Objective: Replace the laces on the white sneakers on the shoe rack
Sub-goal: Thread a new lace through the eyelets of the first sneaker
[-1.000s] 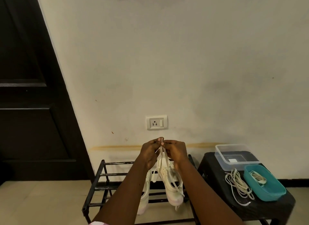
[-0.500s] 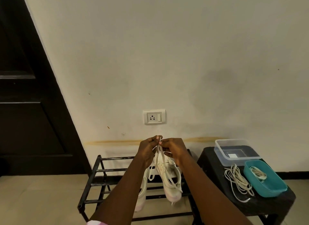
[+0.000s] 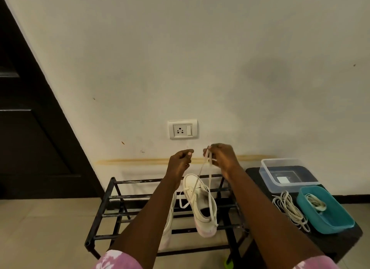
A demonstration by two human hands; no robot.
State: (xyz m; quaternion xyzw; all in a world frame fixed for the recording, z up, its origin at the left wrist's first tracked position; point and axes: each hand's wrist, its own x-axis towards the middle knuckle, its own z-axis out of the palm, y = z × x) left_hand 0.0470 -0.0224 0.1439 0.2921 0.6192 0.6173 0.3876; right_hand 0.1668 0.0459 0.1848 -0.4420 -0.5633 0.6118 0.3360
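Head view: the right hand (image 3: 221,158) pinches two strands of the white lace (image 3: 209,178) between thumb and curled fingers, and the strands run taut from the fingertips (image 3: 208,148) down to the eyelets of the white sneaker (image 3: 202,206). The sneaker lies on the bars of the black shoe rack (image 3: 112,196), below and between the two hands. The left hand (image 3: 180,160) has its fingers curled in toward the thumb, just beside the strands but apart from them, its forearm covering most of a second sneaker (image 3: 169,224).
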